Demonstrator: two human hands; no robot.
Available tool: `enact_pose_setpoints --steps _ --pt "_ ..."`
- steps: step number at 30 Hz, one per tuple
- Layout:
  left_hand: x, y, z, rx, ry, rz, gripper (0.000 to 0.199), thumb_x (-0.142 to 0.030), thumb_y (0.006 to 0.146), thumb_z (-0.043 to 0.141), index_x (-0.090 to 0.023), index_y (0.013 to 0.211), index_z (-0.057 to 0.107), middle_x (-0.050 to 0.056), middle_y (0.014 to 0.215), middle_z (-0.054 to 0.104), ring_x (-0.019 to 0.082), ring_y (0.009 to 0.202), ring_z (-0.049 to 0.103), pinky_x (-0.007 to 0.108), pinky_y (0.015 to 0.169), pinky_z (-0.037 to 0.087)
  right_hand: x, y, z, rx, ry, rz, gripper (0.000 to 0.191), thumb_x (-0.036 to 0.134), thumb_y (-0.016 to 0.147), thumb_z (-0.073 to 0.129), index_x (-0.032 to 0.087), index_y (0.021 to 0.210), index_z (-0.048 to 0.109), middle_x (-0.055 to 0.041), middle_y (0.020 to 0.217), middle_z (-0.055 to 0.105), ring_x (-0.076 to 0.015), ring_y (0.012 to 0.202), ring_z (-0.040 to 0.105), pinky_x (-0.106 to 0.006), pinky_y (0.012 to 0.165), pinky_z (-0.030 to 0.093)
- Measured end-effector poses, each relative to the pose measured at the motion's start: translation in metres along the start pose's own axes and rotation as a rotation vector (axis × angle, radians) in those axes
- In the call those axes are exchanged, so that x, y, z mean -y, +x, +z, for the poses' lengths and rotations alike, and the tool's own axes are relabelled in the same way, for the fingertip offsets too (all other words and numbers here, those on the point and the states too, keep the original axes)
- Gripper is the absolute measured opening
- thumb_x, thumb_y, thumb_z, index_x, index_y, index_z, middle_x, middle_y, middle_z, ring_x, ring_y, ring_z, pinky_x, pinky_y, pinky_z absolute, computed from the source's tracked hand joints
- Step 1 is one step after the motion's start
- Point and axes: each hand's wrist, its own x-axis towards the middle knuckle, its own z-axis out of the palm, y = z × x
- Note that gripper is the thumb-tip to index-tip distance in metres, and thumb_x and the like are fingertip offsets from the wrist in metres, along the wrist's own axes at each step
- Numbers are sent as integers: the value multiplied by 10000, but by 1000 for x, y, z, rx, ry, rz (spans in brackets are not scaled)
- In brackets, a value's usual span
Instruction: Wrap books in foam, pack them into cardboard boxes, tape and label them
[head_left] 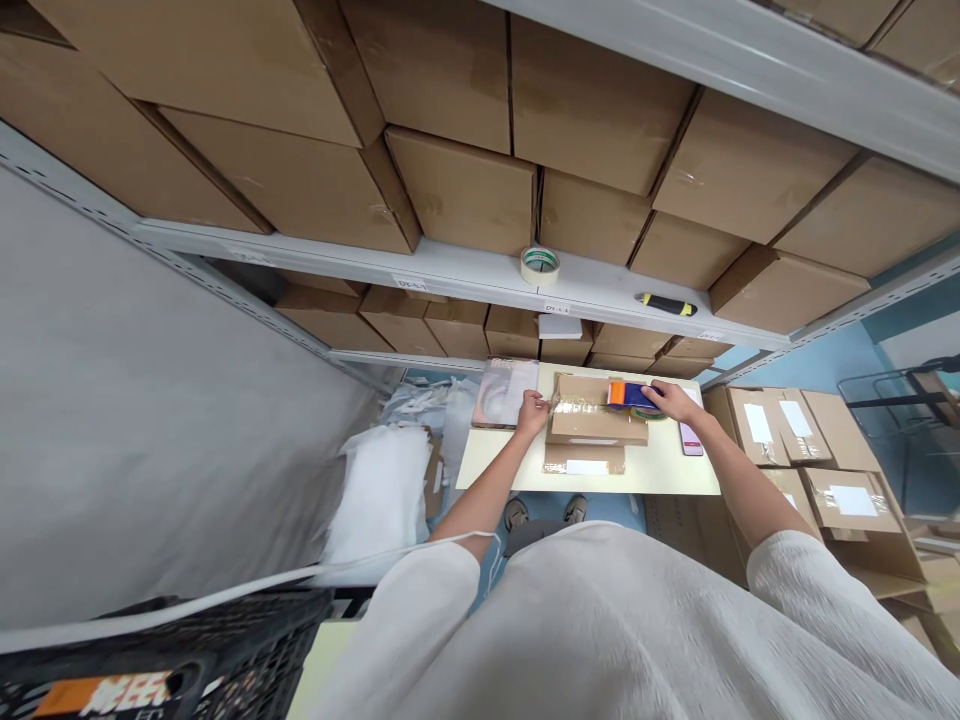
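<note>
The right hand [670,400] is clamping its fingers around the blue end of the dispenser [634,396], over the box [592,428]. The left hand [533,411] is curling its fingers at the box's nine o'clock end, beside the clear tape [574,407]; whether they are pinching it, I cannot tell.

Taking the box as the dial's centre, with twelve lying away from the person, the table [491,468] is showing bare surface at eight and at four, and its near edge is running past at six. A smaller box [561,461] is sitting at six, nearly reaching that edge (resting under the first or only beside it, I cannot tell). A pack [504,392] is crowding nine, a phone [691,440] is lying at three, and the shelf [600,290] is spanning twelve.

The box is lying with its long axis running nine to three. The dispenser is pointing its orange end to nine, its length roughly following the box's.
</note>
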Motion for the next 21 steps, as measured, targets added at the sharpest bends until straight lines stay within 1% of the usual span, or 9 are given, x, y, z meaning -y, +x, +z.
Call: enact_pose_setpoints --steps 4,6,7,8,10,12,15,18,21 --pt "-12 -7 -4 -77 178 201 222 -150 815 714 -257 948 573 87 1089 691 290 1148 676 441 1104 488 -4 -2 3 -16 -22 -12 581 819 953 472 279 741 503 -24 698 621 -218 679 509 -340 670 374" --pt "-25 -12 -2 -40 221 378 224 -151 860 672 -245 1063 660 135 1282 695 331 1331 623 482 1208 433 -4 -2 4 -21 -19 -14 587 822 957 469 277 745 519 -28 698 631 -221 683 520 -339 666 380" --pt "-31 -15 1 45 251 482 287 -167 875 678 -245 1151 690 142 1386 679 342 1422 575 496 1254 398 -4 -2 3 -21 -17 -12 592 825 957 474 274 749 534 -33 705 643 -222 687 528 -339 665 385" --pt "-37 -18 6 165 287 577 376 -196 877 711 -248 1249 701 141 1470 658 348 1491 531 508 1293 362 -4 -2 3 -20 -18 -9 597 827 956 480 270 754 551 -39 716 657 -224 692 538 -338 666 391" --pt "-45 -22 15 379 412 711 600 -305 863 807 -254 1442 659 146 1613 587 358 1612 419 529 1360 267 -2 -3 1 -10 -31 -7 607 824 963 481 257 769 583 -52 751 687 -224 709 559 -334 671 401" --pt "-46 -23 23 485 623 756 786 -443 901 805 -235 1612 540 162 1729 478 357 1684 306 550 1395 175 1 -4 -2 24 -63 -6 605 799 991 459 245 798 611 -58 789 709 -221 736 583 -322 681 407" --pt "-39 -20 27 486 932 760 876 -583 1044 595 -194 1768 292 162 1829 306 331 1731 183 571 1411 67 5 -7 -7 91 -143 5 572 736 1042 433 235 864 645 -63 832 729 -218 771 612 -303 690 400" --pt "-32 -16 26 472 1062 775 920 -652 1089 459 -195 1811 117 144 1852 237 324 1738 150 582 1411 12 6 -10 -9 113 -234 5 534 690 1076 418 239 908 651 -71 846 732 -223 784 627 -297 684 376" --pt "-30 -13 26 477 1104 768 940 -682 1092 415 -206 1816 53 134 1857 215 329 1740 135 611 1404 -22 2 -12 -10 120 -300 -1 528 682 1090 408 244 922 651 -76 835 728 -233 792 637 -297 680 362"
